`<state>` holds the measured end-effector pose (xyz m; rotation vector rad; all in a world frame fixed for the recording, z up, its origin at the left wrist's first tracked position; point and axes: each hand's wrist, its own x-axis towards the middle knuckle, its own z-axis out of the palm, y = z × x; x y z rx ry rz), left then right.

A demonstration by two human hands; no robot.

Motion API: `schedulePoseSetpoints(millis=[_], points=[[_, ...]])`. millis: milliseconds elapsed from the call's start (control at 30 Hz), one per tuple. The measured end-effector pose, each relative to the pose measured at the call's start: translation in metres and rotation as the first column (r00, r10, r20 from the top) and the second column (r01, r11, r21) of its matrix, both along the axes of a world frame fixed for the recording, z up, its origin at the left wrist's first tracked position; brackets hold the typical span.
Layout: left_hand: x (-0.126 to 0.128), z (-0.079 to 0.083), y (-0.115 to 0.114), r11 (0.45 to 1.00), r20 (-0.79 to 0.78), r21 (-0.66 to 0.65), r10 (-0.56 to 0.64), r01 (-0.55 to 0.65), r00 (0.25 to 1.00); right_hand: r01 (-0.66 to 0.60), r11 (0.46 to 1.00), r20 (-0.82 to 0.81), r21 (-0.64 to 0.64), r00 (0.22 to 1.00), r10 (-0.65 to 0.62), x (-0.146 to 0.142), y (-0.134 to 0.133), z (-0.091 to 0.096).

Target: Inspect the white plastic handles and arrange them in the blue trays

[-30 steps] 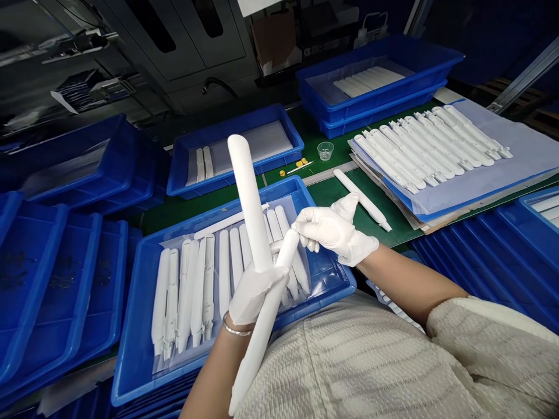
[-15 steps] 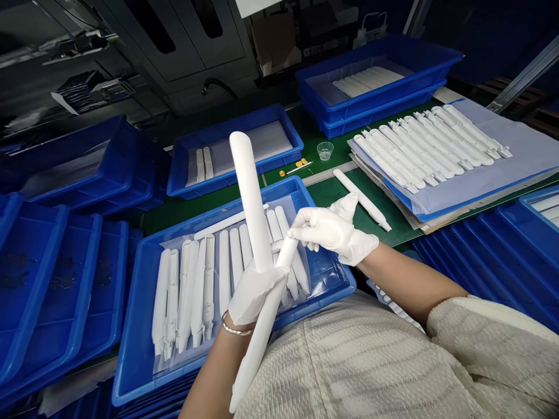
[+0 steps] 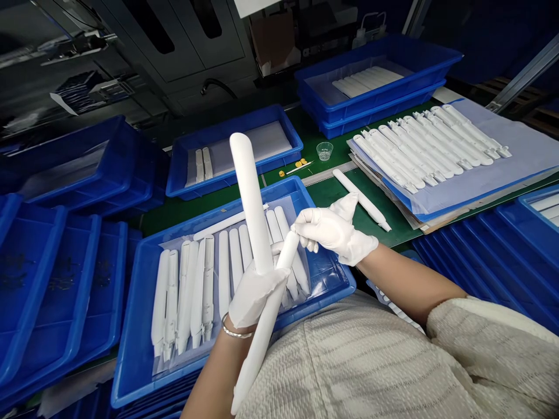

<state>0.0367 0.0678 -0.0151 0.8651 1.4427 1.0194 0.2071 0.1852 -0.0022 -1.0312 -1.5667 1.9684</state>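
Observation:
My left hand (image 3: 255, 291), in a white glove, is closed around two long white plastic shells. One shell (image 3: 251, 198) stands upright above the fist. The other shell (image 3: 262, 331) slants down toward my lap. My gloved right hand (image 3: 336, 233) pinches the top end of the slanted shell, fingers closed on it. Both hands hover over the near blue tray (image 3: 140, 349), which holds a row of several similar white shells (image 3: 196, 291) on a clear sheet.
A second blue tray (image 3: 183, 169) behind holds two shells. Stacked blue trays (image 3: 379, 99) stand at back right. A sheet with several white shells (image 3: 428, 148) lies right, a single shell (image 3: 362, 201) on the green mat, a small clear cup (image 3: 325, 151). Blue trays (image 3: 52, 279) fill the left.
Hardly anything has moved; my right hand's pinch on the slanted shell's tip dipped left a little and came back.

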Motion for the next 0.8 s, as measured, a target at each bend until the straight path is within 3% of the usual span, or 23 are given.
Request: schedulePoseSetpoints(millis=[167,400,500,600,800], points=[[-0.0004,-0.0014,-0.0005,1.000,-0.029,0.016,-0.017,0.017,0.999,0.000,0.968,0.025,0.251,1.000,-0.007,0.0019,-0.0027,-0.0069],[-0.0009,-0.0038,-0.0028,1.000,0.058,-0.017,0.000,0.001,0.998,-0.001,1.000,-0.074,-0.021,0.997,0.000,0.0017,-0.0007,-0.0046],[-0.0008,-0.0033,-0.0018,1.000,0.044,-0.006,0.000,0.000,0.999,-0.002,0.991,-0.019,0.135,1.000,0.004,0.0025,-0.0042,-0.0062],[-0.0006,-0.0032,-0.0007,1.000,0.035,0.001,0.000,0.000,0.999,-0.006,0.948,0.070,0.318,0.997,-0.017,0.0028,-0.0046,-0.0074],[0.0022,-0.0018,-0.0026,0.999,0.086,-0.023,0.045,-0.043,0.995,-0.031,0.998,-0.055,0.050,0.998,0.034,0.0019,0.0007,-0.0094]])
